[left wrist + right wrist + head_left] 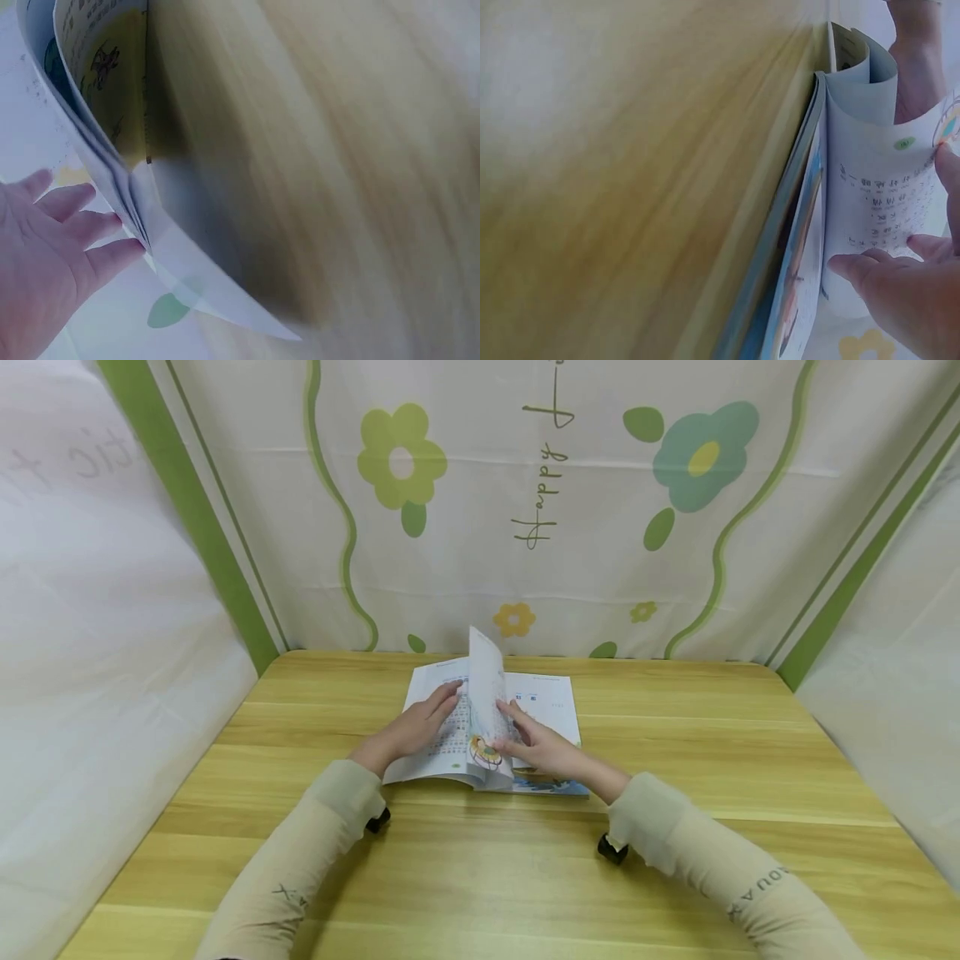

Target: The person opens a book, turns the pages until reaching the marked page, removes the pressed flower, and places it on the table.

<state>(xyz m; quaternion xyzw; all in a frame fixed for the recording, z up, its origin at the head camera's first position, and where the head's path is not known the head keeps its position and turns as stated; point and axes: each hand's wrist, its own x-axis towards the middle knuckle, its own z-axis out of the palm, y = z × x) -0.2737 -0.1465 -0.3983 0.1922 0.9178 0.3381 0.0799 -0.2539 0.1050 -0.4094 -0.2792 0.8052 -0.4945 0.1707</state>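
An open book [543,731] with printed text and colour pictures lies on the wooden table. One page [485,693] stands upright near its middle, a small round picture at its lower corner. My left hand [417,727] rests on the left-hand pages, fingers extended; the left wrist view shows the fingers [112,259] spread along the outside of the curved pages. From the other side, my right hand [547,750] touches the raised page, thumb low near the picture and fingers higher up. In the right wrist view its fingertips [847,264] lie against the printed face of that page.
The wooden table [675,735] extends around the book on all sides. Behind it hangs a white curtain [585,568] with flower prints, and white fabric walls [97,652] with green edging stand at left and right. Black wrist devices [612,849] sit under both sleeves.
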